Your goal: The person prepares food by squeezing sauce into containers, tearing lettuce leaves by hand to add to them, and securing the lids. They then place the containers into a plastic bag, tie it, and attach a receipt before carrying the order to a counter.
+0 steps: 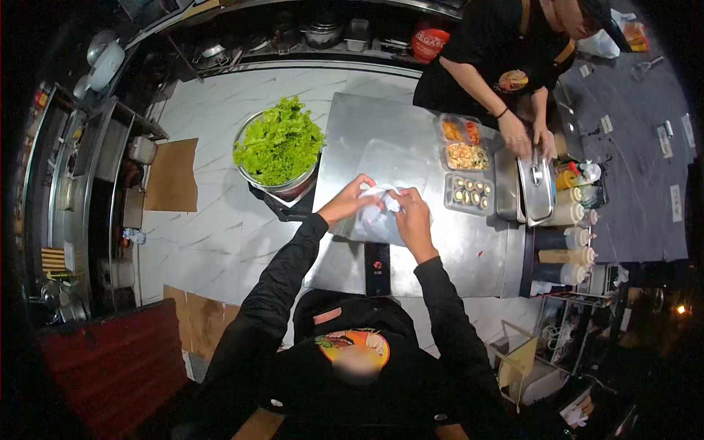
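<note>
A whitish, translucent plastic bag [372,226] lies on the steel table [352,121], its gathered top raised between both hands. My left hand [347,203] pinches the left side of the bag's top. On the right side, my right hand [413,220] has its fingers closed on the same gathered plastic. What the bag contains is too blurred to make out. A clear plastic lid or tray [392,158] lies flat just beyond the bag. Near the table's front edge, below the bag, is a black phone-like object [378,270].
Left of the table stands a bowl of lettuce [279,143]. Food containers [463,155] and a tray of halved eggs [469,194] sit to the right. A co-worker's hands [529,147] are at a steel pan with a lid [537,191]. Sauce bottles [568,236] line the right edge.
</note>
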{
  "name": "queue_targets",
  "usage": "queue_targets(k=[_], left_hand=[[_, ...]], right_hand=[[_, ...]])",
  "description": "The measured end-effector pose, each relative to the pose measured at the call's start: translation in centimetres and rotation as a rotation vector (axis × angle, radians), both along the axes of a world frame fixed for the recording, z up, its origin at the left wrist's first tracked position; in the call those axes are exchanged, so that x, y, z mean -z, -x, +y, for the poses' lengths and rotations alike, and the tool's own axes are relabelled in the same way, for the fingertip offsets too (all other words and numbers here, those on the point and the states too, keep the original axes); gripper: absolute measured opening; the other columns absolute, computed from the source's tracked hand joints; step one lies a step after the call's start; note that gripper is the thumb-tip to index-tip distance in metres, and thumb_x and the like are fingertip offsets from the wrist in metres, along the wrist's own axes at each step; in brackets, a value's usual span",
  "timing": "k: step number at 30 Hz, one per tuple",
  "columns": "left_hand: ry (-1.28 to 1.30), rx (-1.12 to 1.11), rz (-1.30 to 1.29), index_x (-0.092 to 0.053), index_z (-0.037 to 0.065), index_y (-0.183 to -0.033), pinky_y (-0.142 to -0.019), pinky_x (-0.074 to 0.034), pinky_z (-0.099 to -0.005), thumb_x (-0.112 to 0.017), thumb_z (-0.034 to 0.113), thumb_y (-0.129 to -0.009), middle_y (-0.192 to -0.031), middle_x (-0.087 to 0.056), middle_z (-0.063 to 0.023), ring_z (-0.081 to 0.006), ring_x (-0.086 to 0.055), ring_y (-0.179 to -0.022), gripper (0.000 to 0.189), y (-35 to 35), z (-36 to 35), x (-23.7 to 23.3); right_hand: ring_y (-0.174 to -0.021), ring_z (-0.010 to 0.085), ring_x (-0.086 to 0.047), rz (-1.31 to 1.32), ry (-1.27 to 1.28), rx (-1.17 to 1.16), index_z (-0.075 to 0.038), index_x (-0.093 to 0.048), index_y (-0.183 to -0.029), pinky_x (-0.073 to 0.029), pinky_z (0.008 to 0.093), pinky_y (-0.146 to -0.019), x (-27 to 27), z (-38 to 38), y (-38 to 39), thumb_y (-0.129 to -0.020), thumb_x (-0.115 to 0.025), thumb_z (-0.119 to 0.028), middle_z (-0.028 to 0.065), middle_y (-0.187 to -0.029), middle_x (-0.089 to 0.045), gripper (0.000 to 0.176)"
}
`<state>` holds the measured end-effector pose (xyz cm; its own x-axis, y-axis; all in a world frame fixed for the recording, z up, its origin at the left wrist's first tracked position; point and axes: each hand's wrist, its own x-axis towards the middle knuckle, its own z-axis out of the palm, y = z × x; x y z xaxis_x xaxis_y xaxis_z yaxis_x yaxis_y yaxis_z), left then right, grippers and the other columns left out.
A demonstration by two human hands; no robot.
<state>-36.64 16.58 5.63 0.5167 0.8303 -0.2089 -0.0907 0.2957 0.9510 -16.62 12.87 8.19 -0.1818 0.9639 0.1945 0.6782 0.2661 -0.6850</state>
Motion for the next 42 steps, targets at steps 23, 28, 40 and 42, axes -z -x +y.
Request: queue_targets(k=[23, 28, 40, 42], left_hand=[[-0.272, -0.296, 0.054, -0.061, 0.001, -0.097, -0.066, -0.049, -0.0235, -0.048, -0.003, -0.089, -0.082, -0.068, -0.0044, -0.0093, -0.062, -0.073, 0.016, -2.0, 4.5, 3.9], [-0.482, -0.137, 0.255, -0.066, 0.004, -0.096, -0.074, -0.049, -0.0273, -0.057, -0.002, -0.084, -0.096, -0.061, -0.0077, -0.0144, -0.061, -0.084, 0.017, -4.4, -0.7, -2.2], [-0.229, -0.141, 0.061, -0.053, 0.005, -0.123, -0.089, -0.045, -0.0267, -0.064, 0.007, -0.087, -0.109, -0.06, -0.0014, -0.0125, -0.058, -0.1, 0.038, -3.1, 0.3, -1.4], [-0.057, -0.121, -0.064, -0.05, 0.005, -0.126, -0.089, -0.046, -0.028, -0.066, 0.009, -0.088, -0.11, -0.06, -0.0016, -0.013, -0.058, -0.101, 0.041, -2.7, -0.5, -0.1]], right_hand=[[-0.091, 0.0198, -0.059, 0.818, 0.16, 0.36, -0.003, -0.065, -0.106, -0.047, 0.0325, -0.086, 2.2, -8.4, -1.0, -0.088, -0.056, -0.003, 0.0096, -0.102, -0.064, 0.02], [-0.076, 0.0068, -0.057, 1.186, 0.384, 0.446, 0.0, -0.058, -0.106, -0.046, 0.0239, -0.066, 1.7, -0.8, 1.2, -0.095, -0.059, -0.011, 0.0033, -0.088, -0.064, 0.016], [-0.068, 0.0057, -0.051, 0.7, 0.372, 0.141, 0.001, -0.069, -0.091, -0.041, 0.0256, -0.06, 3.9, 0.6, 1.8, -0.095, -0.062, -0.02, -0.0027, -0.082, -0.063, 0.022], [-0.066, 0.0051, -0.053, 0.992, 0.457, 0.281, -0.003, -0.069, -0.094, -0.041, 0.0222, -0.059, 3.1, 1.1, 1.6, -0.095, -0.063, -0.02, -0.002, -0.083, -0.065, 0.018]])
